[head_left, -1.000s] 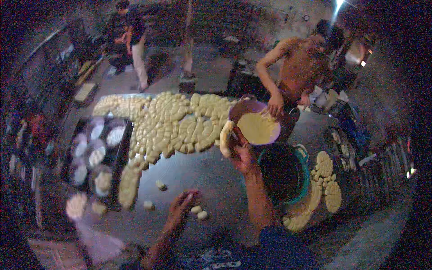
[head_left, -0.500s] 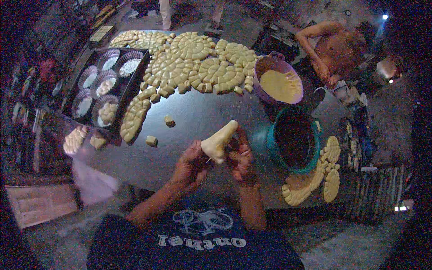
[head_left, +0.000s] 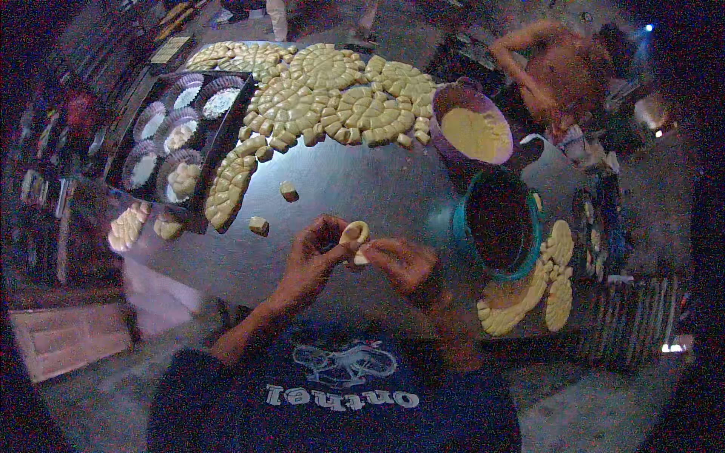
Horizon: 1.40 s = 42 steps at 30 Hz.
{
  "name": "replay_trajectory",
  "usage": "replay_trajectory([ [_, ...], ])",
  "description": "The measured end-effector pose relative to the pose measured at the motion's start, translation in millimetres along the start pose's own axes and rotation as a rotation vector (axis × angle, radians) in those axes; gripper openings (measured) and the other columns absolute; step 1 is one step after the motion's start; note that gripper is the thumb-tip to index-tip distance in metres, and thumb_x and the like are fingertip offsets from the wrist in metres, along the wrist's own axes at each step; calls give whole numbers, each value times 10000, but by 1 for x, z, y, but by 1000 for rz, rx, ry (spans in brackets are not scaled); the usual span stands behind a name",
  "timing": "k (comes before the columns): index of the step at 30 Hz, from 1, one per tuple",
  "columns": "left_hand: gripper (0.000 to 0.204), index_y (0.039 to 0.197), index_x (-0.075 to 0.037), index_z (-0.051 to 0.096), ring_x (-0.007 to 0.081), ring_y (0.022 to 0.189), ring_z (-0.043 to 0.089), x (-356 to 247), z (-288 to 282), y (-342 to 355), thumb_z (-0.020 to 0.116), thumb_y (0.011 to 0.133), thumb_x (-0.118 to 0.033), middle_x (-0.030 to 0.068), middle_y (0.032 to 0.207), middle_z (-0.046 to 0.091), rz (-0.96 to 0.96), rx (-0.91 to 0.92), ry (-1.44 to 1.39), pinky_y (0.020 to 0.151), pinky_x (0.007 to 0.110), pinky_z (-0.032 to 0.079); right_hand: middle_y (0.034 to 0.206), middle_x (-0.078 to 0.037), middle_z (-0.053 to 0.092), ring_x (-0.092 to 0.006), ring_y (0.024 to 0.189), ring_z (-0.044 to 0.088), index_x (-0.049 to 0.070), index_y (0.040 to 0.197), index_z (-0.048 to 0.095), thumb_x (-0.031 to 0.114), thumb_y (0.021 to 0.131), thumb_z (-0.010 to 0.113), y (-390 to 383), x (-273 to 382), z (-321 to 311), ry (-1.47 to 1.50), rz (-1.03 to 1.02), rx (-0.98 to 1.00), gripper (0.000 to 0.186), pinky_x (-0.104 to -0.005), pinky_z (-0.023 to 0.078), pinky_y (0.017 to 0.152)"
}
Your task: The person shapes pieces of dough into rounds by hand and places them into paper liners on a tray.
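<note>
Over the near part of the metal-topped table (head_left: 362, 189), a strip of pale dough (head_left: 357, 229) is bent into a small loop between my hands. My left hand (head_left: 313, 257) pinches its left side with thumb and fingers. From the other side my right hand (head_left: 405, 264) grips the lower end, its fingertips pressed together on the dough. Two loose dough lumps lie on the table to the left, a farther one (head_left: 288, 192) and a nearer one (head_left: 258, 226). Beyond them, many cut dough pieces (head_left: 287, 109) lie packed in round, spiral-like patches.
At left stands a dark tray (head_left: 245, 98) with fluted cups, some holding dough. A purple tub (head_left: 504, 155) of yellowish filling and a teal bucket (head_left: 461, 223) with dark contents stand at right. More dough pieces (head_left: 513, 306) lie beside the bucket. A person (head_left: 566, 68) works at far right.
The dough, earlier a folded, elongated flap, is now curled into a small loop. Both hands have turned, and my right hand has come in from the right with fingers closed on it.
</note>
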<state>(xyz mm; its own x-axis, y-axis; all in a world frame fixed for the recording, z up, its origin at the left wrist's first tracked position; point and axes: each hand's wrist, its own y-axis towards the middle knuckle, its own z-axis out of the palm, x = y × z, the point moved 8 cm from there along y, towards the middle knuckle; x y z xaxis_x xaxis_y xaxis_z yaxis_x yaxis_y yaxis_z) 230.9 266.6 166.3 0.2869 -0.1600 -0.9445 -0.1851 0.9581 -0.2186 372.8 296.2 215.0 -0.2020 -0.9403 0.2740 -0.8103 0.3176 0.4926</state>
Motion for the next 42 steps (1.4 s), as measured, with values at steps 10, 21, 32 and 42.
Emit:
replay_trajectory([
  [10, 242, 1056, -25, 629, 104, 843, 586, 13, -4, 4, 576, 956, -239, 36, 972, 643, -110, 235, -12, 746, 262, 474, 924, -84, 683, -252, 842, 678, 85, 994, 682, 27, 728, 724, 27, -22, -11, 319, 191, 137, 276, -340, 553, 686],
  [21, 327, 1186, -83, 550, 149, 990, 600, 63, 3, 3, 612, 933, -281, 46, 1082, 616, -316, 194, -704, 850, 284, 498, 1175, -142, 618, -289, 980, 648, 23, 1155, 633, -4, 757, 683, 25, 19, 18, -9, 232, -277, 402, -375, 567, 767],
  [32, 274, 1142, -33, 570, 144, 907, 602, 65, -11, 22, 636, 889, -117, 51, 1046, 627, -162, 178, -626, 779, 268, 502, 943, -101, 679, -202, 867, 636, 23, 994, 692, 79, 840, 694, 5, -21, 24, 293, 818, -385, 164, -300, 511, 743],
  [42, 297, 1180, -22, 577, 167, 956, 615, 50, -10, 16, 621, 922, -162, 83, 1073, 634, -181, -32, -319, 830, 304, 509, 960, -78, 686, -182, 904, 634, 37, 978, 709, 55, 782, 731, -3, -32, 39, 408, 910, -298, 199, -282, 510, 759],
])
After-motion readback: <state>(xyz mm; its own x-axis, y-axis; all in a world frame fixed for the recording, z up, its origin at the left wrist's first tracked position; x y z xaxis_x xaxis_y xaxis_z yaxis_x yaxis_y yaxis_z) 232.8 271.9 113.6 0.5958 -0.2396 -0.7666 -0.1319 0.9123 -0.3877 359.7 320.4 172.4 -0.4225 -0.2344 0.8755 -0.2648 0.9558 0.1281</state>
